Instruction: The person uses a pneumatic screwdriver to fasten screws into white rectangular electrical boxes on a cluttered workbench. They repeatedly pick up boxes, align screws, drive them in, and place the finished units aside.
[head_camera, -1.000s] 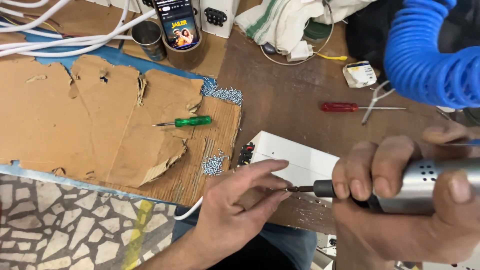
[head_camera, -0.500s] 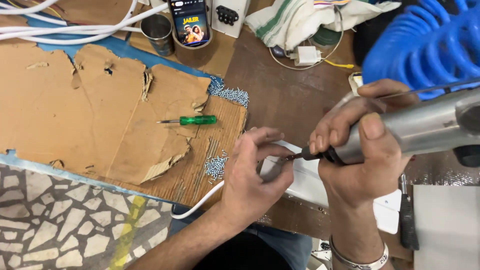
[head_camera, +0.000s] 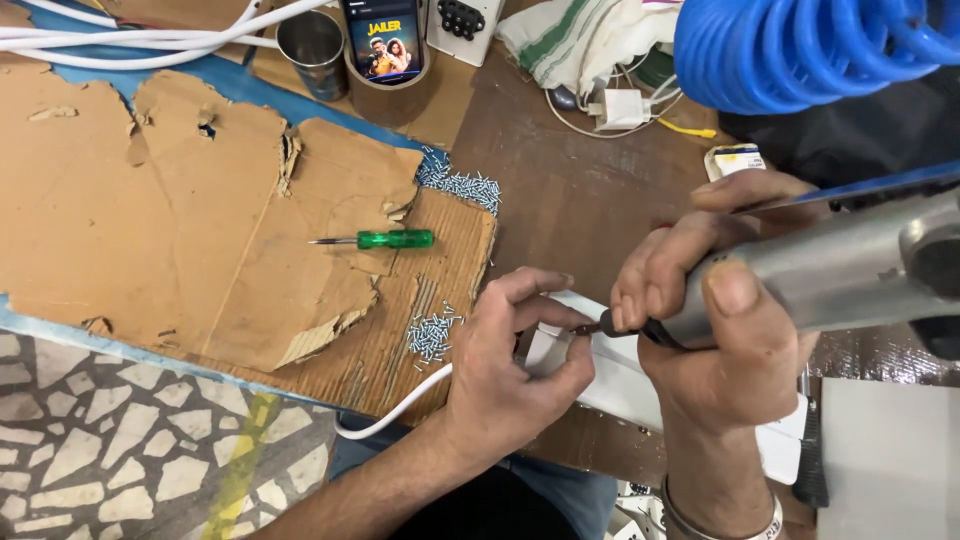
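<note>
Left hand (head_camera: 510, 365) fingers pinched together at the driver tip, resting on the white plastic rectangular housing (head_camera: 640, 375) at the near tabletop (head_camera: 560, 190) edge. Right hand (head_camera: 715, 320) fingers clamped round the silver metal pneumatic screwdriver (head_camera: 830, 275), bit on housing. Pile of small silver screws (head_camera: 432, 333) just left, on torn brown cardboard (head_camera: 200, 230); green-handled screwdriver (head_camera: 375, 240) beyond.

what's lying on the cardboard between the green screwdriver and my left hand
A small heap of loose silver screws lies on the cardboard between green screwdriver and left hand, in the head view.
</note>
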